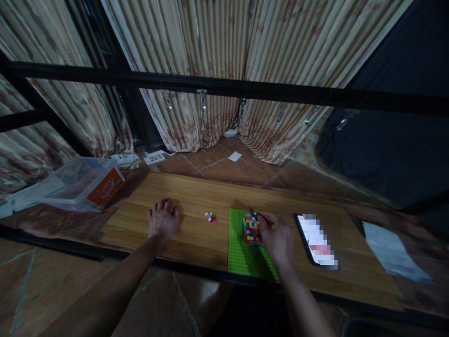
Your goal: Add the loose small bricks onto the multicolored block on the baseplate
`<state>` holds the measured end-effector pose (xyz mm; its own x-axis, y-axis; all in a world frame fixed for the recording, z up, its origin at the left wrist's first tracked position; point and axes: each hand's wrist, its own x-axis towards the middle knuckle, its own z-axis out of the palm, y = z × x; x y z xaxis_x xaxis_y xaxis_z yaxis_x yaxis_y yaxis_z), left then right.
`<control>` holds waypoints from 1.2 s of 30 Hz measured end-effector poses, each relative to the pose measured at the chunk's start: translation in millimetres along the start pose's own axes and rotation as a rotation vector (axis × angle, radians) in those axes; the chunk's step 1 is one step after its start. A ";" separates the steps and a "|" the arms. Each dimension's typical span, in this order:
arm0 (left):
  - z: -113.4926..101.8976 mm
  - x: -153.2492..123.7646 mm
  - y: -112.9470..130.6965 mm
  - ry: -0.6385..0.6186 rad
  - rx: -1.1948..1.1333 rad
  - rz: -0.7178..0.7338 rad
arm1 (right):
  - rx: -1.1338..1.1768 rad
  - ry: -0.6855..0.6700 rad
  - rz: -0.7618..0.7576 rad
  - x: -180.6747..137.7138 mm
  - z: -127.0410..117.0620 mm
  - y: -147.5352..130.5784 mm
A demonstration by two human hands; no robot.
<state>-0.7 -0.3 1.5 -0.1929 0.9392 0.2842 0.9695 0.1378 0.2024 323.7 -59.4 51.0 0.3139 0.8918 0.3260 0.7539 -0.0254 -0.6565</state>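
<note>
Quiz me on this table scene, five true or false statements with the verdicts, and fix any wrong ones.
1. The right hand is at the colorful block build. True.
2. The left hand grips the phone. False: it rests on the wooden tabletop; the phone lies right of the green baseplate.
3. Loose blocks lie between the left hand and the baseplate. True.
4. The clear bin stands at the far right. False: it is on the left.
5. The block build sits on the baseplate. True.
</note>
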 end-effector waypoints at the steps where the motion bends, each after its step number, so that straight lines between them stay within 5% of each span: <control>1: 0.0 -0.1 -0.1 0.001 -0.001 0.002 | -0.014 0.034 -0.032 1.1 0.1 -0.5; 6: 0.5 -0.2 0.0 -0.001 -0.002 -0.005 | -0.081 0.115 -0.165 7.2 10.2 0.7; 16: 0.6 -0.3 0.4 0.009 0.004 -0.003 | -0.079 0.005 -0.065 7.1 20.4 4.9; 25: 0.7 -0.5 2.4 -0.007 -0.005 -0.007 | -0.047 0.019 -0.125 7.8 20.0 9.9; 30: -0.1 -0.8 4.0 -0.008 -0.021 -0.013 | -0.079 0.125 -0.247 -5.2 19.0 -12.5; 36: 2.7 -1.3 2.8 -0.001 -0.010 -0.005 | -0.076 -0.127 -0.368 -33.6 57.6 -55.7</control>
<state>2.6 -0.2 -0.8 -0.1973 0.9387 0.2826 0.9671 0.1391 0.2131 237.9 -62.0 37.4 -0.0558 0.8960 0.4405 0.8445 0.2777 -0.4579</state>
